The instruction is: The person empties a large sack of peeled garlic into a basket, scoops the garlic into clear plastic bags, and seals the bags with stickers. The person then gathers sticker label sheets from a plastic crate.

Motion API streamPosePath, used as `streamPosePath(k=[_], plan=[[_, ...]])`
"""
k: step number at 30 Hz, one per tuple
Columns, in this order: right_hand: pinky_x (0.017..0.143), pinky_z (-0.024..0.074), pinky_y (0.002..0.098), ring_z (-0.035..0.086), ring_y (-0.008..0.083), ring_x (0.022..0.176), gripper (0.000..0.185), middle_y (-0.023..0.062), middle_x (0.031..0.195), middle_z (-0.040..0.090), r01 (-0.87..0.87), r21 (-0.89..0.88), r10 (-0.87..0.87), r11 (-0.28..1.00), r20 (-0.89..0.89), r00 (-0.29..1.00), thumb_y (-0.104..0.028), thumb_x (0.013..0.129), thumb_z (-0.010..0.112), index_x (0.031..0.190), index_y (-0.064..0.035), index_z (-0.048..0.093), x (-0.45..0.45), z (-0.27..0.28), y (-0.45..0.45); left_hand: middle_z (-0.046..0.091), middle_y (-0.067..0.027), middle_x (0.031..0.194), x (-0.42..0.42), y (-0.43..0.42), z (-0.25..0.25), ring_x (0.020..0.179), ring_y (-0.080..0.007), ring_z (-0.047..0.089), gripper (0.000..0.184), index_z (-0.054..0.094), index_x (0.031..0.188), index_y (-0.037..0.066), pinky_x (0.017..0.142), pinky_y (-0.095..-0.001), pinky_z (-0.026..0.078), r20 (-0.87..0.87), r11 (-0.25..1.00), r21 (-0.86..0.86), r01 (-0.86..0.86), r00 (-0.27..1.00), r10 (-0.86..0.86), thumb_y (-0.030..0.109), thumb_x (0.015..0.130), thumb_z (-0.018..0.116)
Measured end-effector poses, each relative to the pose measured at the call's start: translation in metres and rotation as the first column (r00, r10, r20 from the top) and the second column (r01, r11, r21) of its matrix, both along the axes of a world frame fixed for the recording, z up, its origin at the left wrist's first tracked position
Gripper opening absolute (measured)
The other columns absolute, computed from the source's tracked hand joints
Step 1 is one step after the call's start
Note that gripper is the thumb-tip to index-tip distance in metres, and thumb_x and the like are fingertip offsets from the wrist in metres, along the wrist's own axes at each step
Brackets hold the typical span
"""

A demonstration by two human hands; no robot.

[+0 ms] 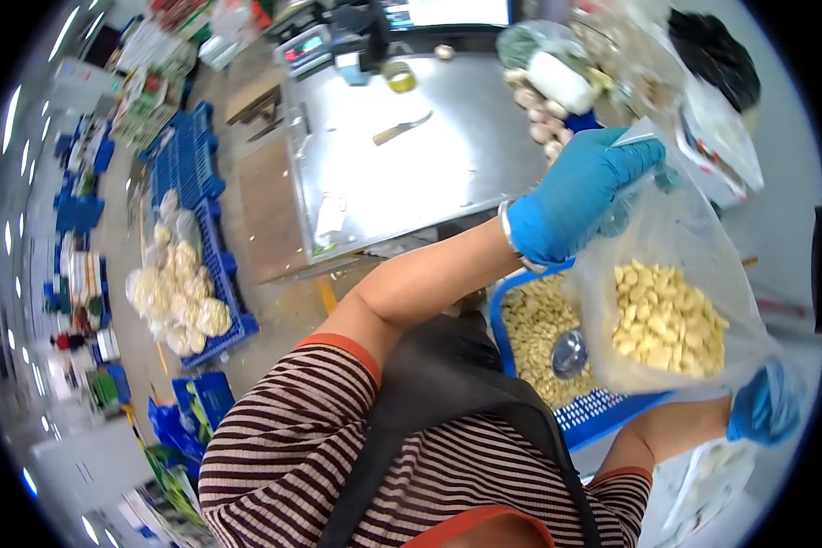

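Observation:
My left hand (580, 196), in a blue glove, is closed on the gathered upper edge of a clear plastic bag (703, 242). Pale peeled garlic cloves (669, 320) fill the lower part of this bag. At the bag's far right edge is my right hand (765, 402), also gloved in blue, its curled fingers closed on the plastic; the fingertips are partly hidden. Under the bag stands a blue plastic crate (575, 429) of loose garlic cloves (534, 320). A shiny rounded metal scoop (569, 354) lies on those cloves, partly covered by the bag.
Ahead is a steel table (411, 173) with a knife (402, 128), a tape roll (399, 77) and a scale (304, 50). Whole garlic bulbs (541, 114) lie at its right side. Bagged pale produce (178, 288) rests on a blue pallet (219, 265) to the left.

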State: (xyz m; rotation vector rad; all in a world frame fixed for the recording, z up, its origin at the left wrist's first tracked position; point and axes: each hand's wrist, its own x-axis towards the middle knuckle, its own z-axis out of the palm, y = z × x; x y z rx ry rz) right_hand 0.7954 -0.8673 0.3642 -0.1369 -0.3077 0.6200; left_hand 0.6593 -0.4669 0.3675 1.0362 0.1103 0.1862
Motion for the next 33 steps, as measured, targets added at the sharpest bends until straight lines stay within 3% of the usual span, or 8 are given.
streamPosePath(k=[2, 4, 13, 18, 22, 25, 28, 33], plan=[[0.049, 0.0295, 0.0292, 0.037, 0.0126, 0.054, 0.018, -0.0018, 0.065, 0.041, 0.499, -0.259, -0.387, 0.827, 0.383, 0.839, -0.011, 0.087, 0.05, 0.072, -0.0149, 0.042, -0.027, -0.013, 0.057, 0.058, 0.0002, 0.073, -0.048, 0.03, 0.02, 0.051, -0.0052, 0.044, 0.026, 0.064, 0.089, 0.003, 0.045, -0.0209, 0.036, -0.01, 0.999, -0.038, -0.017, 1.0, 0.017, 0.025, 0.093, 0.052], [0.05, 0.0318, 0.0291, 0.039, 0.0129, 0.056, 0.013, -0.001, 0.069, 0.043, 0.58, -0.31, -0.401, 0.753, 0.482, 0.779, -0.012, 0.087, 0.051, 0.076, -0.0142, 0.044, -0.059, -0.028, 0.12, 0.059, -0.0007, 0.074, -0.108, 0.056, 0.04, 0.05, -0.0052, 0.043, 0.026, 0.064, 0.088, 0.002, 0.044, -0.0213, 0.035, -0.04, 0.998, -0.026, -0.059, 0.998, 0.058, 0.025, 0.092, 0.053], [0.056, 0.0423, 0.0284, 0.05, 0.014, 0.065, 0.013, 0.0025, 0.085, 0.055, 0.334, -0.381, -0.061, 0.862, 0.576, 0.815, -0.015, 0.087, 0.056, 0.099, -0.0108, 0.052, -0.236, -0.065, 0.416, 0.042, 0.0035, 0.057, -0.373, 0.197, 0.036, 0.047, -0.0043, 0.037, 0.027, 0.062, 0.104, -0.001, 0.043, -0.0206, 0.031, -0.031, 0.806, -0.034, -0.591, 0.807, 0.59, 0.022, 0.096, 0.051], [0.06, 0.0482, 0.0281, 0.056, 0.0147, 0.07, 0.025, 0.0045, 0.094, 0.061, 0.175, -0.466, 0.151, 0.867, 0.582, 0.799, -0.016, 0.087, 0.059, 0.111, -0.0089, 0.056, -0.351, -0.074, 0.578, 0.058, -0.0013, 0.075, -0.507, 0.313, 0.004, 0.051, -0.005, 0.045, 0.024, 0.063, 0.105, 0.001, 0.045, -0.0217, 0.04, -0.042, 0.421, 0.151, -0.894, 0.42, 0.907, 0.02, 0.097, 0.05], [0.064, 0.0523, 0.0289, 0.06, 0.0166, 0.077, 0.033, 0.0054, 0.105, 0.062, 0.077, -0.665, 0.382, 0.743, 0.515, 0.768, -0.015, 0.088, 0.059, 0.12, -0.008, 0.057, -0.422, -0.105, 0.677, 0.063, -0.0006, 0.087, -0.604, 0.391, -0.081, 0.064, -0.0059, 0.054, 0.021, 0.064, 0.105, 0.006, 0.051, -0.0223, 0.047, -0.018, 0.195, 0.578, -0.793, 0.227, 0.974, 0.021, 0.095, 0.054], [0.069, 0.0543, 0.0319, 0.06, 0.0214, 0.09, 0.035, 0.0046, 0.12, 0.054, -0.022, -0.897, 0.614, 0.442, 0.285, 0.736, -0.007, 0.088, 0.056, 0.123, -0.0086, 0.052, -0.456, -0.17, 0.74, 0.062, -0.0006, 0.081, -0.657, 0.429, -0.138, 0.063, -0.0074, 0.054, 0.021, 0.066, 0.099, 0.003, 0.052, -0.0236, 0.047, -0.268, 0.232, 0.525, -0.819, 0.1, 0.958, 0.02, 0.094, 0.055], [0.059, 0.0496, 0.0266, 0.058, 0.0137, 0.066, 0.024, 0.0047, 0.088, 0.062, -0.346, -0.894, 0.687, 0.284, -0.062, 0.724, -0.024, 0.092, 0.054, 0.109, -0.0063, 0.058, -0.482, -0.221, 0.806, 0.06, -0.0015, 0.073, -0.685, 0.463, -0.242, 0.055, -0.0089, 0.053, 0.021, 0.066, 0.097, 0.001, 0.049, -0.0253, 0.045, -0.373, 0.246, 0.456, -0.856, 0.067, 0.925, 0.019, 0.094, 0.055], [0.05, 0.0461, 0.0251, 0.052, 0.0102, 0.054, 0.02, 0.0016, 0.071, 0.058, -0.254, -0.943, 0.795, 0.215, 0.018, 0.607, -0.023, 0.09, 0.056, 0.094, -0.0043, 0.062, -0.498, -0.318, 0.875, 0.058, -0.0023, 0.069, -0.696, 0.495, -0.357, 0.053, -0.0096, 0.052, 0.02, 0.065, 0.093, 0.002, 0.047, -0.0264, 0.044, -0.421, 0.231, 0.463, -0.856, 0.017, 0.907, 0.018, 0.094, 0.053]])
